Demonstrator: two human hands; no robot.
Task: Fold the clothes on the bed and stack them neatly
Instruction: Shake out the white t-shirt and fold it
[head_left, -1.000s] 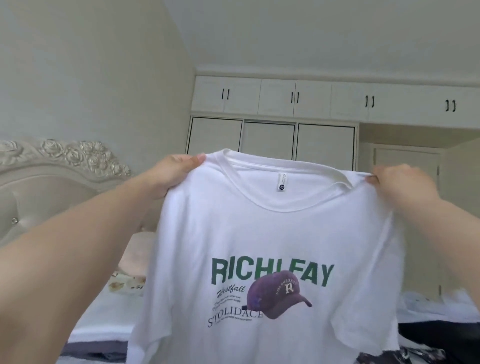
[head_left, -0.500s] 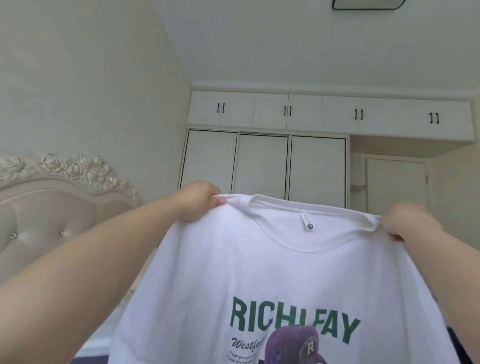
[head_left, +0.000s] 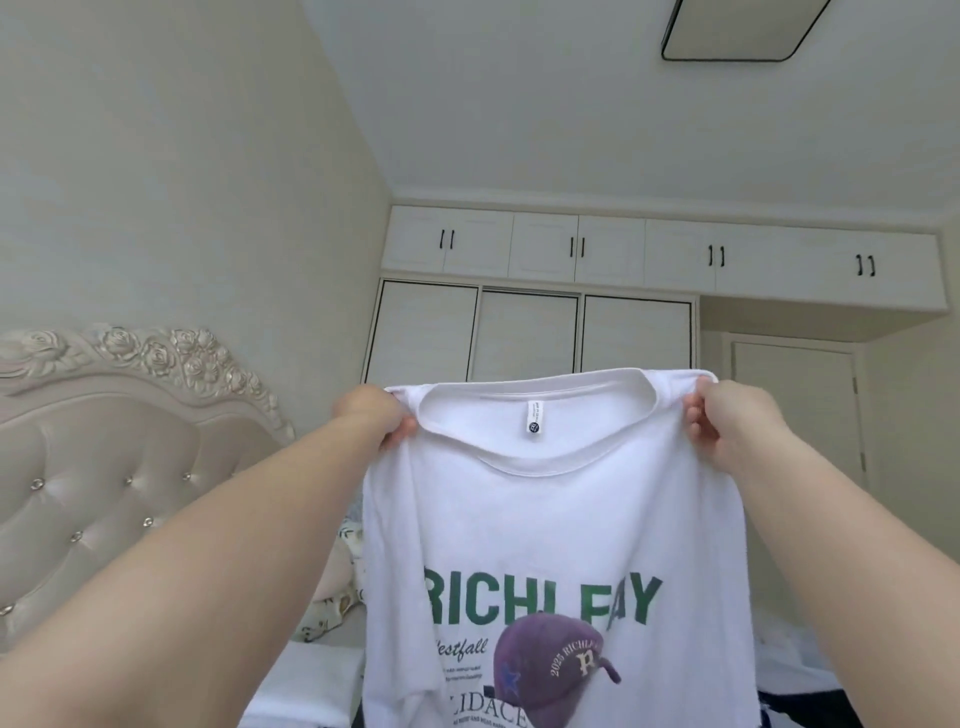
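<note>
A white T-shirt (head_left: 561, 519) with green lettering and a purple cap print hangs in the air in front of me, its printed front facing me. My left hand (head_left: 371, 418) pinches its left shoulder beside the collar. My right hand (head_left: 727, 423) pinches the right shoulder at the same height. Both arms are stretched forward and the shirt hangs straight down, narrowed between the hands. Its hem is below the frame edge.
A padded headboard (head_left: 119, 467) with carved roses stands at the left. Patterned pillows (head_left: 337, 597) and white bedding (head_left: 311, 686) lie behind the shirt. Dark cloth (head_left: 810, 709) shows at the lower right. White wardrobes (head_left: 530, 338) line the far wall.
My view has tilted upward, showing more ceiling. My hands have come closer together on the shoulders, so the shirt hangs narrower than before.
</note>
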